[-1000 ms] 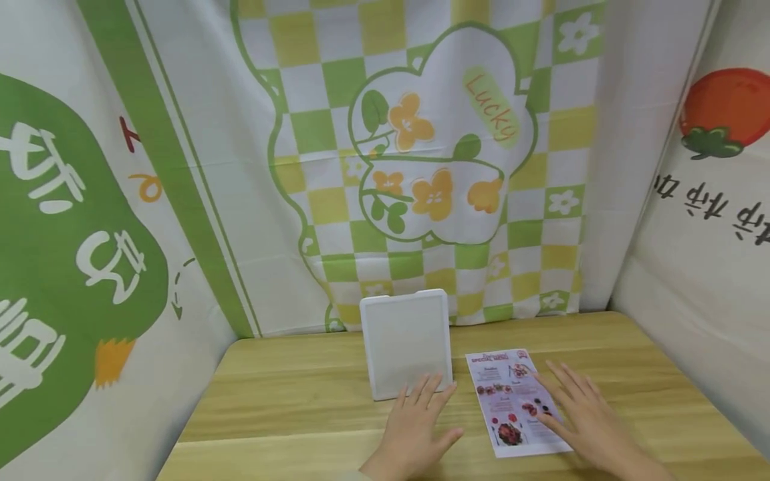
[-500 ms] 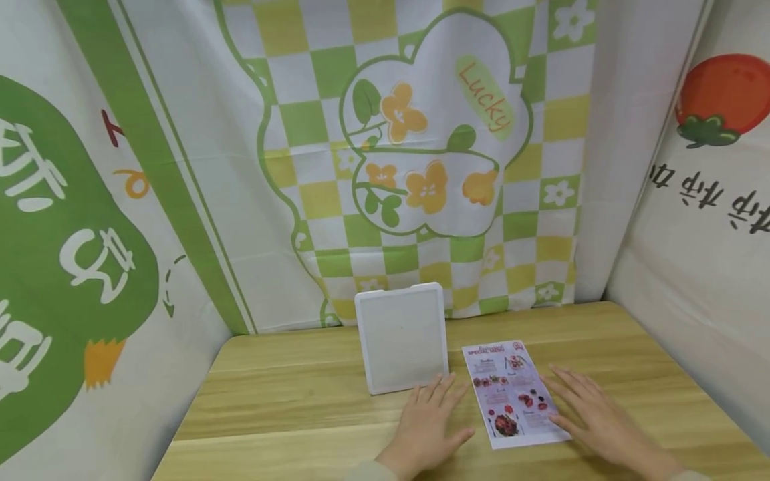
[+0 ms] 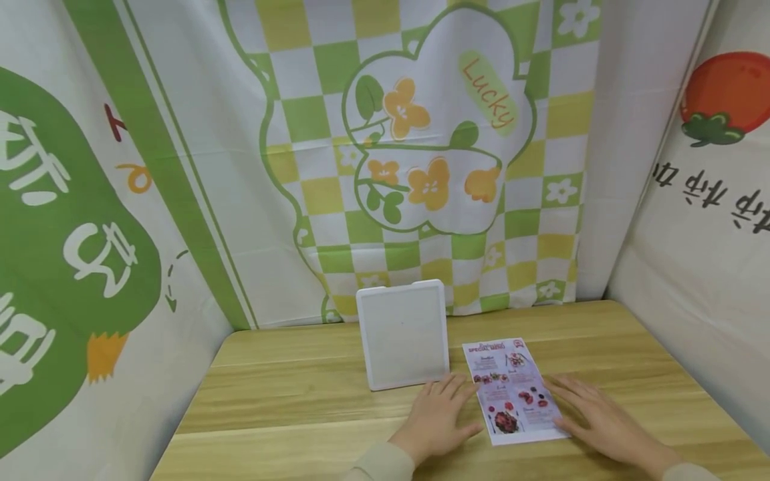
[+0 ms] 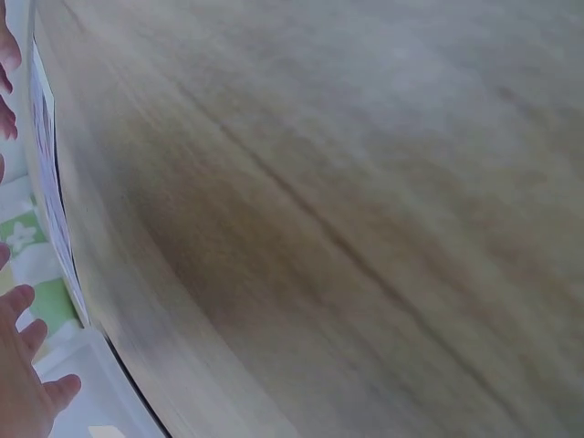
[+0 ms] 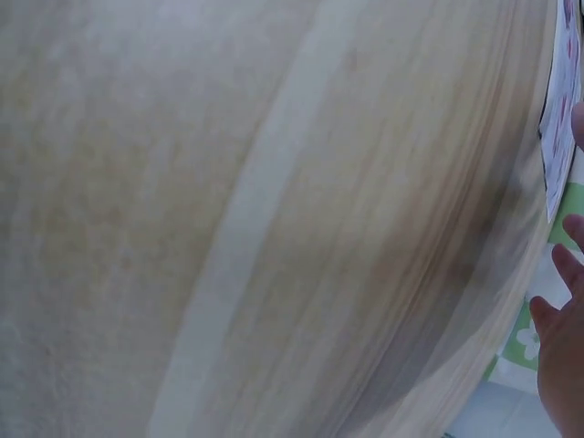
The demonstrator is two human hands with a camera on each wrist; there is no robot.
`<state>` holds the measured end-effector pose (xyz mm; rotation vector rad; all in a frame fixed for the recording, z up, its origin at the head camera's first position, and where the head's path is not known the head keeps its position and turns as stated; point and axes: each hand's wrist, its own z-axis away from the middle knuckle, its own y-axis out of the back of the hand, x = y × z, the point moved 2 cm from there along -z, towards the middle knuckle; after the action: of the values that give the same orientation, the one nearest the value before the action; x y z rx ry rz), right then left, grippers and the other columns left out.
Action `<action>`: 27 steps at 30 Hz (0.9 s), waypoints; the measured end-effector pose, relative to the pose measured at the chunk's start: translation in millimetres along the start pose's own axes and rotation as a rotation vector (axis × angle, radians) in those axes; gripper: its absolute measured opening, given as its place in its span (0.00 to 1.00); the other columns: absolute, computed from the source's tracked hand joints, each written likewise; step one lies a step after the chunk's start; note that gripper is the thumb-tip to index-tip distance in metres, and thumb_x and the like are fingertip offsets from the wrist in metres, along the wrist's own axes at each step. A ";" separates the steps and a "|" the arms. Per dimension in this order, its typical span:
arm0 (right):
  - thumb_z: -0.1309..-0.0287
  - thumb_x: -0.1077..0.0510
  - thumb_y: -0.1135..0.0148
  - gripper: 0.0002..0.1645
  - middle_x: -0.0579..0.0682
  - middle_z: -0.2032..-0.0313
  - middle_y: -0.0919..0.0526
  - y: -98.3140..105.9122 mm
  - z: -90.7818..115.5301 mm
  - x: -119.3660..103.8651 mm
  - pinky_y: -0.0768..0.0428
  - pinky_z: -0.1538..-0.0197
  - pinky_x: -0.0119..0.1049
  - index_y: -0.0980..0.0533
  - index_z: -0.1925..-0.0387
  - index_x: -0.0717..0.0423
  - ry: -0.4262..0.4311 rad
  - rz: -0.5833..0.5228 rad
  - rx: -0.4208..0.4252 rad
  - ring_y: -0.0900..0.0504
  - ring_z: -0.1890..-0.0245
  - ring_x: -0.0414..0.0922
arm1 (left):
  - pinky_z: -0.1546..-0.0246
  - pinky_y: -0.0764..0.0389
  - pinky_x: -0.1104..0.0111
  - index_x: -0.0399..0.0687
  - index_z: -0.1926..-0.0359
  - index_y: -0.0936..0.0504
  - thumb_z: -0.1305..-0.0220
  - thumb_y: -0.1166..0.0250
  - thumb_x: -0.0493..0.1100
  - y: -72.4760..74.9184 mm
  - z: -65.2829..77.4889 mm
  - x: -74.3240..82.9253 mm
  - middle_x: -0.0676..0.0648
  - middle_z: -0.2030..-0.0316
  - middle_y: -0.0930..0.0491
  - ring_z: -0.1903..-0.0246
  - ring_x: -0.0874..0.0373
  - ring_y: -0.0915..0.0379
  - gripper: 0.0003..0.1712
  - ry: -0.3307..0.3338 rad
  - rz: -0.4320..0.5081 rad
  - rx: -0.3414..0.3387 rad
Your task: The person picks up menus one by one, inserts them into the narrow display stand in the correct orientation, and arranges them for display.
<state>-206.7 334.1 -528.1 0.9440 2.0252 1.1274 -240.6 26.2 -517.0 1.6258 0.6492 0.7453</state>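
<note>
A printed menu sheet (image 3: 511,391) with food pictures and red lettering lies flat on the wooden table. My left hand (image 3: 438,415) is at its left edge, fingers spread and holding nothing. On the other side, my right hand (image 3: 598,417) has its fingertips right at the menu's right edge, fingers extended. Behind the left hand stands a white framed panel (image 3: 403,337), leaning back slightly. The left wrist view catches the left hand (image 4: 23,383) at its lower left corner, over the panel (image 4: 96,374). At the right border of the right wrist view, the right hand (image 5: 564,338) shows bare fingers.
The wooden table (image 3: 271,394) ends at a checkered green, yellow and white cloth (image 3: 331,127) hanging behind it. Printed side cloths hang left (image 3: 60,220) and right (image 3: 710,267) close to the table's edges.
My left hand has shifted right, off the panel's lower edge and closer to the menu. The right hand has moved only slightly, staying at the menu's right edge. The head view has tilted a little.
</note>
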 end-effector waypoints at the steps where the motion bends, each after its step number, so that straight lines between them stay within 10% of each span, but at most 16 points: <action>1: 0.45 0.47 0.28 0.36 0.55 0.36 0.27 0.2 0.3 0.7 0.38 0.32 0.53 0.26 0.36 0.53 -0.004 -0.007 -0.007 0.29 0.40 0.60 | 0.32 0.41 0.48 0.64 0.25 0.40 0.32 0.50 0.71 -0.9 -1.6 0.0 0.51 0.27 0.41 0.28 0.51 0.46 0.39 0.004 0.006 -0.005; 4: 0.45 0.46 0.28 0.35 0.56 0.36 0.27 0.0 0.9 3.1 0.29 0.46 0.63 0.25 0.38 0.54 -0.008 -0.031 -0.027 0.27 0.41 0.60 | 0.32 0.41 0.49 0.65 0.26 0.39 0.33 0.49 0.71 -5.4 -6.6 0.2 0.52 0.28 0.39 0.29 0.52 0.45 0.39 0.007 0.016 -0.009; 27: 0.51 0.36 0.30 0.44 0.63 0.34 0.31 -3.5 -17.2 10.4 0.32 0.46 0.71 0.27 0.36 0.54 -0.026 -0.132 -0.275 0.32 0.38 0.67 | 0.34 0.38 0.54 0.66 0.28 0.34 0.44 0.42 0.78 -17.4 -22.3 13.3 0.56 0.28 0.38 0.31 0.56 0.42 0.46 0.028 0.023 -0.079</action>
<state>-226.9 333.9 -525.5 0.6740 1.8234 1.2731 -249.5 53.3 -529.8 1.5559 0.6144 0.8025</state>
